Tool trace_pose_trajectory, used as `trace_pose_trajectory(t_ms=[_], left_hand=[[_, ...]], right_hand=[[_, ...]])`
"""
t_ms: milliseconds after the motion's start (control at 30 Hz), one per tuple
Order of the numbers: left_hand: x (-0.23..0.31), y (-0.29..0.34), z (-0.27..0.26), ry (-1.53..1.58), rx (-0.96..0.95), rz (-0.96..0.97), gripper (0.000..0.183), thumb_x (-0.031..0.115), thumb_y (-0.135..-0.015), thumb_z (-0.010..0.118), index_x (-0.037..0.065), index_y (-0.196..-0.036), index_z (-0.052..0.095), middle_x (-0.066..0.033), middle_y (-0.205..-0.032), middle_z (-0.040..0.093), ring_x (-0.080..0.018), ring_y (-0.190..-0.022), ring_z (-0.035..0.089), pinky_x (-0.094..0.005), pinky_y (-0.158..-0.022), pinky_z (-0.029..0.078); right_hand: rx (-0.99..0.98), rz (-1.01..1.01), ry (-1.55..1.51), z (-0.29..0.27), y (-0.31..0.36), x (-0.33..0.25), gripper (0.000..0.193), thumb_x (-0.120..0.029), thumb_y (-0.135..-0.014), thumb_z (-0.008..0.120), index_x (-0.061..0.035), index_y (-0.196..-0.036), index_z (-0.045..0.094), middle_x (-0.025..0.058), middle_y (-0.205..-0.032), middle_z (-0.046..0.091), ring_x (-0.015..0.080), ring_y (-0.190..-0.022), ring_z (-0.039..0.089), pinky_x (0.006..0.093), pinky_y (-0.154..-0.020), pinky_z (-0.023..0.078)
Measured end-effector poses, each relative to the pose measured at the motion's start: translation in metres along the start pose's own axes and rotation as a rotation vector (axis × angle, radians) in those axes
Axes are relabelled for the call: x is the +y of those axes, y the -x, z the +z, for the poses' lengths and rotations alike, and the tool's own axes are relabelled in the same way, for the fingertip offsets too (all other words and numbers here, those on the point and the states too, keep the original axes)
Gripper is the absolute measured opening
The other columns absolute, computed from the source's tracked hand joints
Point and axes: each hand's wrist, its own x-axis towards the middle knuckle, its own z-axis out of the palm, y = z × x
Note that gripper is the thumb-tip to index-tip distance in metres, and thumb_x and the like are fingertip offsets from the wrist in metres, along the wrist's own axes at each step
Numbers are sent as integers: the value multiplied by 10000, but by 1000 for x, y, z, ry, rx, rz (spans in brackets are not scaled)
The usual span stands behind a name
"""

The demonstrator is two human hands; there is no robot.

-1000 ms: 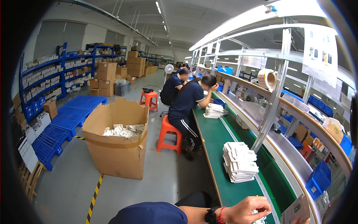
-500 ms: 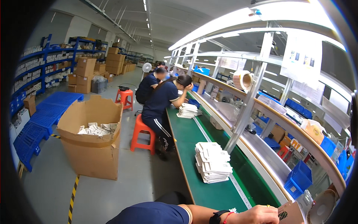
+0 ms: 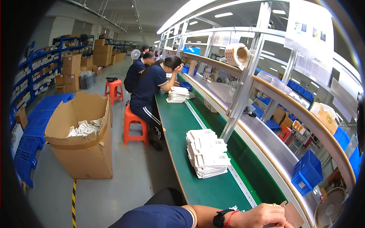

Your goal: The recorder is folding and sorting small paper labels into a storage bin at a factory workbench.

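My left arm reaches in from the lower edge, with a dark watch and a red cord at the wrist. At the lower right, my left hand (image 3: 264, 215) has its fingers curled against a brown cardboard piece (image 3: 293, 213) with folded-up panels; the frame's edge cuts off its lower part. My right hand is out of the picture. Beyond my forearm, a tall, uneven stack of flat white printed cartons (image 3: 207, 154) stands on the green bench (image 3: 171, 142). A few small white scraps (image 3: 236, 208) lie close to my wrist.
Two blue bins (image 3: 307, 173) and a pale round fan (image 3: 329, 208) stand at the right. A label roll (image 3: 236, 55) sits on the shelf above. A large carton (image 3: 81, 155) holds white pieces on the left. Co-workers sit along the bench, one on a red stool (image 3: 135, 127).
The view has shifted, so the bench and carton stack appear farther left. The cardboard piece has turned, its printed face no longer showing, and my left hand's fingers curl down more around it.
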Motion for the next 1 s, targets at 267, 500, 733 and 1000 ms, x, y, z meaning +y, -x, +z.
trace_pose_trajectory(t_ms=[267, 500, 733, 1000], left_hand=[[-45, 5, -16, -95, -68, -4, 77, 46, -820, 635, -6, -864, 598, -144, -806, 588, -325, -742, 583, -392, -671, 468], [-41, 0, -30, -250, -180, -111, 107, 29, -797, 677, -14, -888, 642, -118, -780, 614, -293, -715, 606, -365, -652, 490], [-47, -6, -27, -206, -188, -195, 138, 60, -778, 717, 8, -893, 659, -102, -826, 643, -263, -724, 629, -335, -634, 498], [-48, -7, -34, -180, -235, -153, 161, 50, -760, 727, 20, -908, 671, -95, -860, 643, -249, -720, 630, -316, -623, 499]], right_hand=[[-103, -64, 133, 28, -37, -5, 206, 45, -933, 546, 110, -1124, 586, 250, -1069, 650, 302, -943, 666, 359, -848, 527], [-19, -64, 366, 43, -51, -10, 98, -24, -860, 623, -21, -945, 670, 129, -767, 654, 285, -657, 643, 335, -599, 506], [46, 39, 387, 46, -45, -6, 83, 38, -758, 632, 14, -836, 615, 138, -676, 592, 293, -590, 584, 332, -565, 435], [22, -1, 304, 46, -48, -3, 136, 55, -723, 669, 4, -845, 634, 138, -677, 611, 288, -556, 598, 333, -519, 460]])
